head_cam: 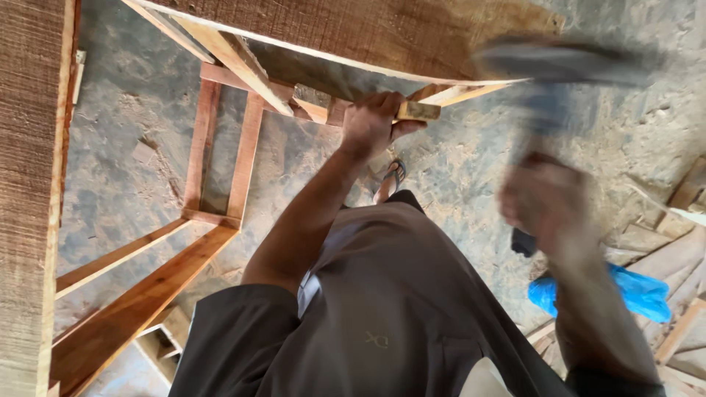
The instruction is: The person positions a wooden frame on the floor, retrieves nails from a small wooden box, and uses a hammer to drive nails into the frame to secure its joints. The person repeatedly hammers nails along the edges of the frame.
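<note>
Head view, looking straight down the person's front. The left hand (376, 121) is closing around a short wooden block (417, 111), pinning it against the underside of the wooden frame (220, 158); the fingers are wrapping over the top and the pale sawn end of the block is sticking out to the right of the fist. The right hand (548, 202) is gripping the handle of a hammer (559, 62) and is raised, smeared by motion blur (the head shows only as a dark grey streak, so its exact shape cannot be told).

Key relation: the block is lying up and to the left of the hammer hand, with its long axis running roughly left to right, level with the plank edge. The left hand is on it; the right hand is well apart, and the hammer head is hanging above and to the right of the block's free end.

Materials: the frame is reddish-brown planed timber, square in section, with rails and legs joined at right angles. A broad rough-sawn plank (368, 33) is lying across the top, its face coarse and fibrous. Another rough plank (29, 184) is running down the left edge. The floor (140, 88) is grey concrete dusted with sawdust. A crumpled blue plastic bag (640, 294) is lying among offcuts (684, 257) at the right. A sandalled foot (391, 180) is showing below the left hand.
</note>
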